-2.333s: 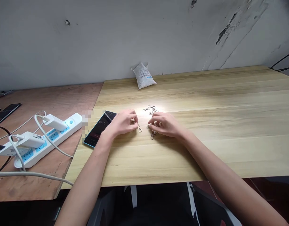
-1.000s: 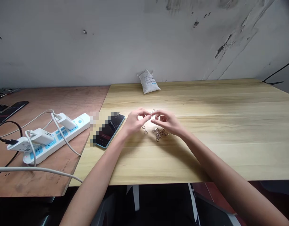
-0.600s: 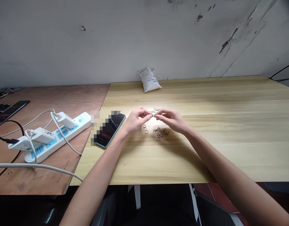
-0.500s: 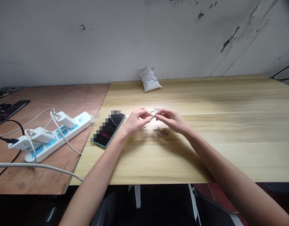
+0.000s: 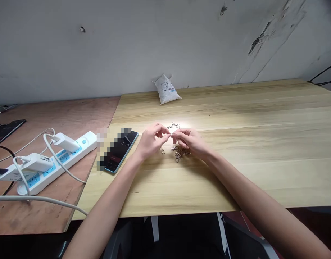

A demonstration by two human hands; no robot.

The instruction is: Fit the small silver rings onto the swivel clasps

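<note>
My left hand and my right hand meet over the table, thumbs and fingertips pinched together. Between the fingertips a tiny shiny metal piece shows, mostly hidden and too small to name for certain. Just below my right hand lies a pile of metal clasps with rings. Two loose metal rings rest below my left hand. Beyond the fingertips there is another small group of metal clasps with rings.
A phone with its screen lit lies left of my left hand. A white power strip with chargers and cables sits on the reddish board. A white packet leans near the wall, and another phone is at far left.
My view has shifted slightly, so the scene sits a little further left. My right hand has turned, with more of its fingers showing below the pinch. Both hands remain together.
</note>
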